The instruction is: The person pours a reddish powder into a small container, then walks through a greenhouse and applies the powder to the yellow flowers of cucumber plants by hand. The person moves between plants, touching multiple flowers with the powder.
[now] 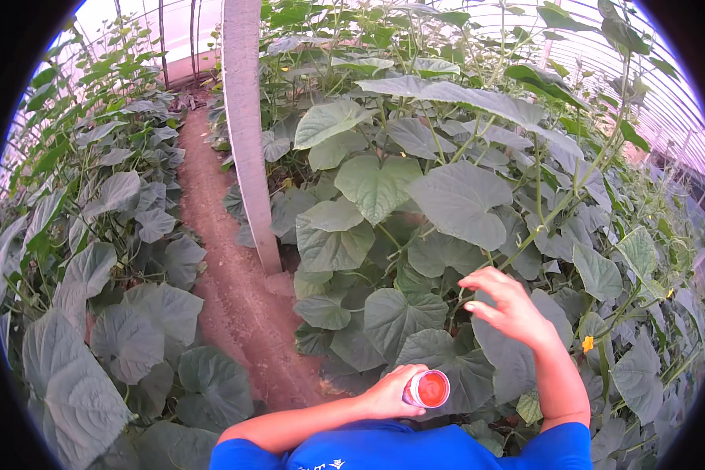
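In front of the blue shirt, my left hand (391, 392) is wrapped around a small cup (412, 390). Orange-red liquid (432, 389) shows inside the cup, whose mouth faces the camera. To the right and farther forward, my right hand (508, 305) reaches among cucumber vines, its thumb and forefinger apart. I see nothing held between those fingertips, though a thin stem or tendril (453, 308) runs close by them. A broad cucumber leaf (508, 352) lies under the right wrist, and a thick vine stem (540, 228) slants up beyond that hand.
A pale upright post (249, 135) stands between the plants and a bare dirt path (223, 258). More leafy vines (147, 335) line the left side. A yellow flower (587, 343) hangs near my right forearm. The greenhouse's ribbed cover (675, 111) curves overhead at right.
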`<state>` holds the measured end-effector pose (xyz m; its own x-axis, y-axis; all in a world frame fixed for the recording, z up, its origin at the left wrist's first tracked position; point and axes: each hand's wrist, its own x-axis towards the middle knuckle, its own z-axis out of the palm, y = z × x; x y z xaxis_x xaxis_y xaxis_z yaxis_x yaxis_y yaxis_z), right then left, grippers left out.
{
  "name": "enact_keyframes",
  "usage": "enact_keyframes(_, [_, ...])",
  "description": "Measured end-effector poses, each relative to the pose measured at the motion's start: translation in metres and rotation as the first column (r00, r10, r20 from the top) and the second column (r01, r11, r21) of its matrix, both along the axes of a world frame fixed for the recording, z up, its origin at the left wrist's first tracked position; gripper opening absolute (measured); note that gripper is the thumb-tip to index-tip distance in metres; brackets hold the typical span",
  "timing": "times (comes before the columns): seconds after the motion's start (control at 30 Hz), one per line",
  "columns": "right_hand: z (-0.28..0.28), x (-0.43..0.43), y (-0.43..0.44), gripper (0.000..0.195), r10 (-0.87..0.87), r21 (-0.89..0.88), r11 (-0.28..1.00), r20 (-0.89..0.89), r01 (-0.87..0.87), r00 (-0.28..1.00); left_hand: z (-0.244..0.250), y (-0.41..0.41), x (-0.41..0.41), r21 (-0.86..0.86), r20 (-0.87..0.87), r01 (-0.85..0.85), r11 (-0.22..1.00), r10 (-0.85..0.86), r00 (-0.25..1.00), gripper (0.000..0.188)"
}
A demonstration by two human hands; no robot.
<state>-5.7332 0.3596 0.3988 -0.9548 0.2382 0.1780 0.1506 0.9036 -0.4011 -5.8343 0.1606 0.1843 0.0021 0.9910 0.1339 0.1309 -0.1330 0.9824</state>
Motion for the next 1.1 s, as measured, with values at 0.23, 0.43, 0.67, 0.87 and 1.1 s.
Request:
enact_keyframes(0.23, [-0.114, -0.122, 0.161, 0.072, -0.47, -0.18, 0.827, 0.297, 0.533, 0.831, 0.032, -0.051, -0.17, -0.06, -0.112, -0.188, 0.98, 0.181, 0.977, 0.081])
enact_keyframes(0.43, [-0.084, -0.092, 0.262, 0.056, -0.796, -0.259, 0.42, -0.566, 0.87, 0.215, 0.042, -0.059, -0.277, -0.11, 0.128, -0.389, 0.915, 0.401, 0.907, 0.077])
enact_keyframes(0.67, [-0.139, -0.275, 0.118, 0.027, -0.115, -0.748, 0.568, 0.342, 0.344, 0.933, 0.033, -0.052, -0.417, -0.096, 0.041, -0.61, 0.786, 0.616, 0.787, 0.077])
enact_keyframes(0.87, [-0.237, -0.491, 0.059, 0.042, 0.433, -0.663, 0.748, 0.473, -0.013, 0.768, 0.049, -0.044, -0.537, -0.072, -0.017, -0.741, 0.668, 0.742, 0.671, 0.076])
enact_keyframes(1.1, [-0.274, -0.729, 0.019, 0.041, 0.584, -0.605, 0.758, 0.461, -0.245, 0.668, 0.039, -0.048, -0.665, -0.126, 0.04, -0.897, 0.424, 0.905, 0.423, 0.076])
